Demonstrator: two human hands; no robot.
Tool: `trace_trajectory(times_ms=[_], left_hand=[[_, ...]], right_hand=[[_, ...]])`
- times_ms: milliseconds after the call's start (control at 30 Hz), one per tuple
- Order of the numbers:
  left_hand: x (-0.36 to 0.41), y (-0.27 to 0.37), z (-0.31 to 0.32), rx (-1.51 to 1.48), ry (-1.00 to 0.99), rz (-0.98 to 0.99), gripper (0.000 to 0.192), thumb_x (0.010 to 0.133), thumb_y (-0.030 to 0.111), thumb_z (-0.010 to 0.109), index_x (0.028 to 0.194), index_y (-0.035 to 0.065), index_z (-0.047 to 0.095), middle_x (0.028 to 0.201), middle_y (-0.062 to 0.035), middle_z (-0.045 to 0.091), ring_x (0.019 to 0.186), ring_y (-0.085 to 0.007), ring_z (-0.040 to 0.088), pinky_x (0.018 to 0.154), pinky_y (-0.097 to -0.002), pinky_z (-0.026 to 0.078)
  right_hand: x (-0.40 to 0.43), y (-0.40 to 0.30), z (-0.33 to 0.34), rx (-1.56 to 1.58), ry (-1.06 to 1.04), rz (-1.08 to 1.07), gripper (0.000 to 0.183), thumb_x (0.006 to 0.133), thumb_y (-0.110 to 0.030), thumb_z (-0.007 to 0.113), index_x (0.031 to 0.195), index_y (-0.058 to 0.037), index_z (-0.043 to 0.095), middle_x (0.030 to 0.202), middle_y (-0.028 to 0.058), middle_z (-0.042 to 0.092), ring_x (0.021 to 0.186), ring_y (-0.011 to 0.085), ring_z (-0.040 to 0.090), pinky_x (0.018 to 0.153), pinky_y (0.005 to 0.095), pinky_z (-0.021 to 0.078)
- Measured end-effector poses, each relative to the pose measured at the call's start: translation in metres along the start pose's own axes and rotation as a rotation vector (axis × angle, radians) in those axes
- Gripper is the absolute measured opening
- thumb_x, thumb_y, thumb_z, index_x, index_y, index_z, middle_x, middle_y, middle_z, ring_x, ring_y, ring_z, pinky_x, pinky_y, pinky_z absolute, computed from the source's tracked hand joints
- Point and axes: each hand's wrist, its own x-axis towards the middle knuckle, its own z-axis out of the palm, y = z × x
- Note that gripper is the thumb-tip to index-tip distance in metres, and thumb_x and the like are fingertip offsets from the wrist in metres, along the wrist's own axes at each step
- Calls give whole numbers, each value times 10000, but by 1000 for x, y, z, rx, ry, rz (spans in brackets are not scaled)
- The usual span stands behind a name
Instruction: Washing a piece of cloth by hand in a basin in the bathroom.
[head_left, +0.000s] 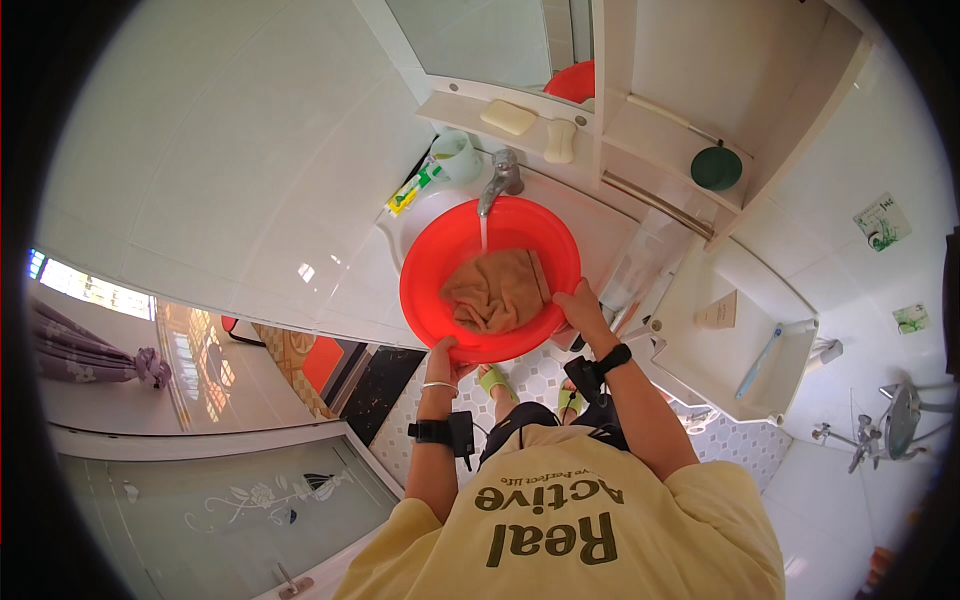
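Observation:
A red plastic basin (427, 255) is under the chrome faucet (501, 180), from which a stream of water runs into it. Inside the basin lies a crumpled brown cloth (499, 292), bunched at its lower left and smoother toward the right. My left hand (446, 364) grips the near rim at the lower left, its thumb on top and the fingers mostly hidden beneath. On the right rim, my right hand (581, 309) has its thumb over the edge, the other fingers out of sight below. The basin covers much of the white sink (442, 202).
Behind the faucet, a ledge holds two bars of soap (508, 118). A pale cup (456, 157) and a toothpaste tube (409, 193) stand left of it. To the right are a green-bottomed ladle (716, 166) on a shelf and a white rack (739, 352) with a blue toothbrush (759, 361).

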Motion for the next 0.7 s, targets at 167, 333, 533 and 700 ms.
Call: trace_trajectory(times_ms=[167, 333, 533, 700], left_hand=[[2, 0, 0, 7, -3, -5, 330, 815, 222, 541, 1092, 45, 526, 952, -98, 646, 777, -200, 658, 608, -299, 581], [1, -1, 0, 11, 17, 1, 331, 817, 222, 538, 1094, 41, 524, 958, -102, 646, 779, -203, 658, 611, -301, 581], [2, -1, -1, -3, 7, 0, 333, 814, 221, 543, 1094, 42, 524, 961, -98, 646, 778, -203, 658, 613, -302, 581], [-1, -1, 2, -2, 17, 14, 326, 810, 221, 549, 1088, 52, 528, 957, -95, 646, 769, -201, 658, 602, -301, 581]], right_hand=[[5, 8, -1, 25, -14, 5, 552, 735, -186, 612, 1149, 111, 397, 1068, 298, 572, 1003, 380, 585, 845, 368, 476], [3, 6, 0, -6, -3, -25, 555, 733, -187, 608, 1151, 109, 395, 1066, 295, 573, 1001, 379, 586, 845, 366, 476], [1, 2, 0, -4, -2, -4, 559, 731, -191, 608, 1151, 108, 392, 1068, 298, 571, 1009, 378, 582, 852, 367, 472], [3, 5, 0, 17, -1, -5, 554, 732, -197, 609, 1144, 107, 398, 1070, 294, 573, 1016, 379, 579, 856, 367, 469]])
